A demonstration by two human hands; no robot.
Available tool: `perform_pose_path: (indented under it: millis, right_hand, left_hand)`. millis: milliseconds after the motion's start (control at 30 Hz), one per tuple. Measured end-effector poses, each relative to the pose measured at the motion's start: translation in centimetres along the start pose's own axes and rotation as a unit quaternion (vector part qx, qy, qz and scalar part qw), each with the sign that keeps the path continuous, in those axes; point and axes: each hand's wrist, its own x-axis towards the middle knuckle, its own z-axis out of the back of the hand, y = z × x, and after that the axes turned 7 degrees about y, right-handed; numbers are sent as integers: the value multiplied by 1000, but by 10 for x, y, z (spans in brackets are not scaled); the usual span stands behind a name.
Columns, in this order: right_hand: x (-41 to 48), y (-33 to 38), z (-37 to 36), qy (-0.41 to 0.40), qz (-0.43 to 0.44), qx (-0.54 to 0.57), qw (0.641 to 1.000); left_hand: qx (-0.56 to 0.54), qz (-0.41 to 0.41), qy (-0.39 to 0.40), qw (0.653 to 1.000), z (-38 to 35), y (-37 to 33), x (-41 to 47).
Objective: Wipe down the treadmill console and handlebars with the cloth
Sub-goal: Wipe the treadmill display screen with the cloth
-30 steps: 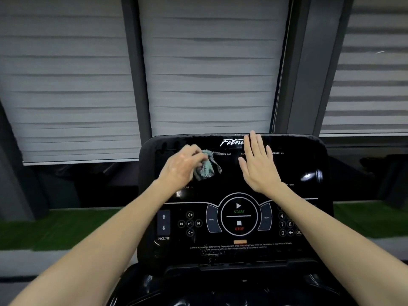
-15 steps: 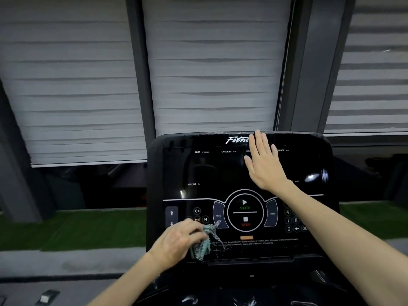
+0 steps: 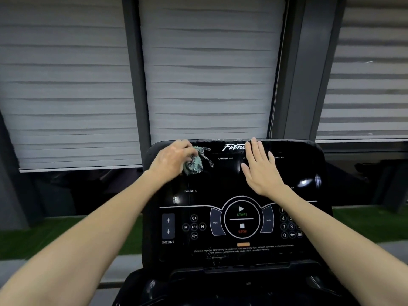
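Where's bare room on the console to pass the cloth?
Crowded: top edge of the glossy black treadmill console, where the left hand grips the teal mesh cloth and the right hand lies flat. Free: the dark band between the hands and the round START/STOP dial; also the gap at the CALORIES label.

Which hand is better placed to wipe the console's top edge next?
Left. The left hand grips the cloth at the top of the console; the right hand lies flat on it, empty.

- We see a gym: a treadmill console (image 3: 220, 180) with START, STOP and INCLINE keys.
- We note window blinds (image 3: 209, 74) and green turf (image 3: 44, 237) beyond.
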Motion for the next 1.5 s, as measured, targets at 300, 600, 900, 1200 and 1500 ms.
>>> perform_pose_path:
  millis: [300, 600, 900, 1200, 1500]
  right_hand:
    - [-1, 1, 0, -4, -1, -1, 1000]
    - [-5, 8, 4, 11, -10, -14, 1000]
    - [-7, 8, 4, 33, -13, 2, 999]
    - [-8, 8, 4, 31, -14, 3, 999]
    - [-10, 11, 7, 35, -19, -3, 999]
  left_hand:
    - [-39, -42, 14, 998, -41, -19, -104]
    - [-26, -116, 111, 987, -52, -31, -166]
    - [21, 5, 1, 1000, 9, 10, -29]
    - [-12, -8, -6, 1000, -10, 5, -77]
    - [-30, -62, 80, 994, -38, -15, -168]
